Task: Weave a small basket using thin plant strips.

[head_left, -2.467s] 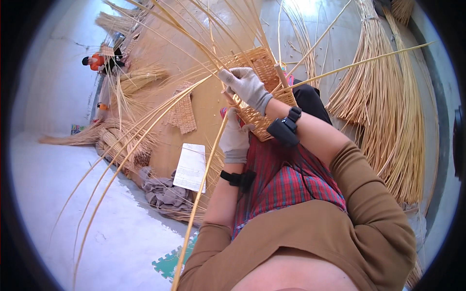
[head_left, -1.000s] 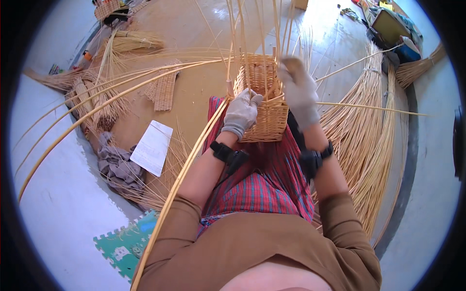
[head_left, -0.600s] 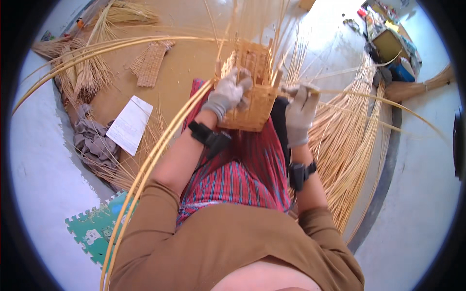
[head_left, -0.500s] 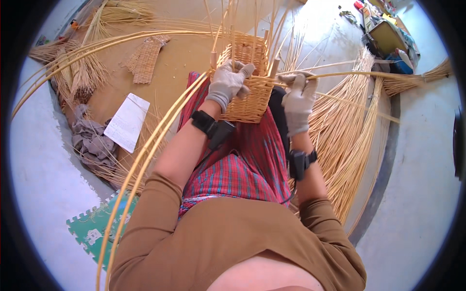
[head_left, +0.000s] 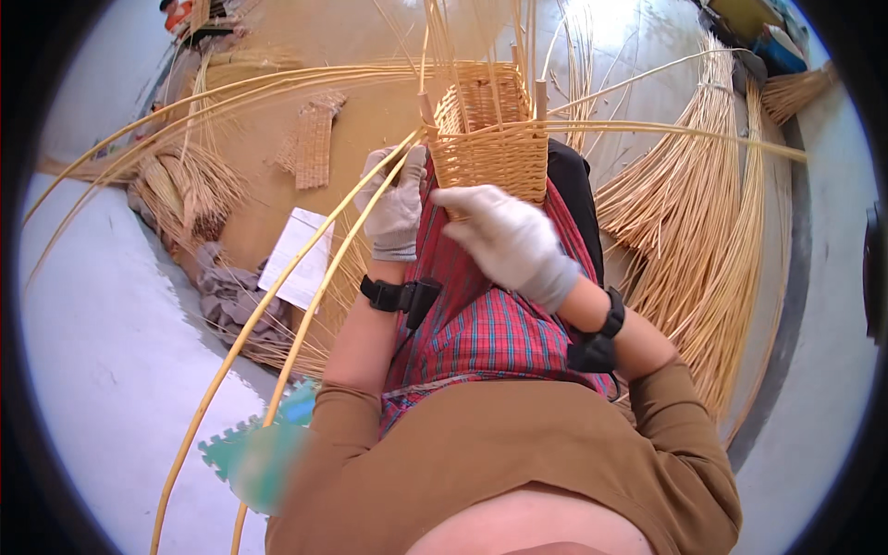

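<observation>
A small rectangular wicker basket (head_left: 490, 165) stands between my knees, with upright stakes (head_left: 498, 92) rising from its rim. Two long yellow canes (head_left: 319, 268) come off its near left corner and bend down past my left side. My left hand (head_left: 396, 215), in a pale work glove, is closed around these canes just below that corner; part of its fingers is hidden behind them. In a matching glove, my right hand (head_left: 507, 239) is in front of the basket's near wall, blurred by motion. Its thumb and fingers are apart, pointing left, with nothing visible between them.
Long canes (head_left: 647, 126) stick out right from the rim, and others (head_left: 250, 79) arch far left. A large bundle of thin canes (head_left: 684, 213) lies at right. On the left are a woven panel (head_left: 313, 148), a white sheet (head_left: 298, 257), grey cloth (head_left: 236, 301) and a green mat (head_left: 242, 453).
My left hand has moved from the basket's rim to the canes at its left corner. My right hand has left the cane on the right and swung left in front of the basket.
</observation>
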Available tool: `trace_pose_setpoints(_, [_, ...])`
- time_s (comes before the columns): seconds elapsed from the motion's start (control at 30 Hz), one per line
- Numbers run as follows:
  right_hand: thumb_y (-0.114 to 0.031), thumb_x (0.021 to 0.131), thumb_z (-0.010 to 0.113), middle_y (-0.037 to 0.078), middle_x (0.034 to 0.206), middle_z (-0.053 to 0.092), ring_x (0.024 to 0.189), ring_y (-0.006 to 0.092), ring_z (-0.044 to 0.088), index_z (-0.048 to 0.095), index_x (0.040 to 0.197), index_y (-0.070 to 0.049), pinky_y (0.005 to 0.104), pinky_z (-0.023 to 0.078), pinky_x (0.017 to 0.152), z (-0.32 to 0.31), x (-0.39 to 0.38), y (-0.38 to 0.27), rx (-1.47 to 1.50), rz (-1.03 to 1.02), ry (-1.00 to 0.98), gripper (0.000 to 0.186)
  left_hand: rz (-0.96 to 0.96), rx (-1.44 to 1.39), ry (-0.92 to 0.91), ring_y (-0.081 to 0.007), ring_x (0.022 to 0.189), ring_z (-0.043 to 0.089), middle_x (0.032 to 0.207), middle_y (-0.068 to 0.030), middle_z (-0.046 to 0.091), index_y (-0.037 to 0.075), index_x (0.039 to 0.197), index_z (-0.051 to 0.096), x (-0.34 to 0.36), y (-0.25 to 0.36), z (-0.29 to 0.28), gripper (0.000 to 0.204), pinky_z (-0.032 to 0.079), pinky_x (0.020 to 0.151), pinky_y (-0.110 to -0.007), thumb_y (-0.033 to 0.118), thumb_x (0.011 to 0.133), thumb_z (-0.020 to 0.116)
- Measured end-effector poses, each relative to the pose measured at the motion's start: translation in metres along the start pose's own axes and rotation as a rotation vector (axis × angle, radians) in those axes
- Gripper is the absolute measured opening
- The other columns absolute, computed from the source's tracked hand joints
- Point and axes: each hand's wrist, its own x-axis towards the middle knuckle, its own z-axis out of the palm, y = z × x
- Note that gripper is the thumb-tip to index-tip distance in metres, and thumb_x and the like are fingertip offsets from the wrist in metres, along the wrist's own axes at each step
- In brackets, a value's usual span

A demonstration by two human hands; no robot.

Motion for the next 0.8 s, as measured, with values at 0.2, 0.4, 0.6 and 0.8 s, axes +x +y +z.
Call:
trace_pose_setpoints(0.2, [-0.02, 0.087, 0.071, 0.01, 0.1, 0.07, 0.095, 0.03, 0.072, 0.063, 0.118, -0.011, 0.0412, 0.059, 0.075, 0.051, 0.062, -0.056, -0.38, -0.247, 0.07, 0.034, -0.037, -0.342, -0.035, -0.0103, 0.074, 0.064, 0.087, -0.0025, 0.07, 0.003, 0.108, 0.067, -0.013, -0.014, -0.001, 0.022, 0.054, 0.067, -0.025, 0.01, 0.093, 0.081])
trace_pose_setpoints(0.4, [-0.023, 0.092, 0.063, 0.007, 0.071, 0.065, 0.064, 0.0294, 0.069, 0.06, 0.097, -0.013, 0.042, 0.055, 0.057, -0.003, 0.127, -0.027, -0.277, -0.197, 0.2, 0.011, -0.024, -0.191, -0.191, -0.0129, 0.085, 0.064, 0.095, -0.0045, 0.069, 0.002, 0.11, 0.063, 0.051, -0.044, 0.021, 0.029, 0.054, 0.077, -0.027, 0.002, 0.088, 0.082])
trace_pose_setpoints(0.6, [-0.004, 0.103, 0.056, 0.017, 0.1, 0.072, 0.078, 0.0286, 0.072, 0.066, 0.114, 0.001, 0.0356, 0.06, 0.073, -0.019, 0.014, -0.023, 0.227, -0.161, 0.119, 0.016, 0.016, 0.011, -0.252, -0.0126, 0.088, 0.061, 0.095, -0.0034, 0.067, 0.004, 0.107, 0.061, 0.029, -0.046, 0.027, 0.034, 0.053, 0.08, -0.029, 0.0, 0.085, 0.086])
trace_pose_setpoints(0.8, [-0.006, 0.096, 0.072, 0.015, 0.119, 0.073, 0.115, 0.0341, 0.073, 0.069, 0.105, -0.005, 0.0411, 0.061, 0.096, -0.034, -0.046, -0.005, 0.244, -0.003, -0.077, 0.01, -0.22, -0.26, -0.659, -0.0106, 0.102, 0.067, 0.109, -0.0001, 0.069, 0.005, 0.131, 0.059, 0.061, 0.0, -0.018, 0.049, 0.057, 0.091, -0.027, 0.003, 0.089, 0.083])
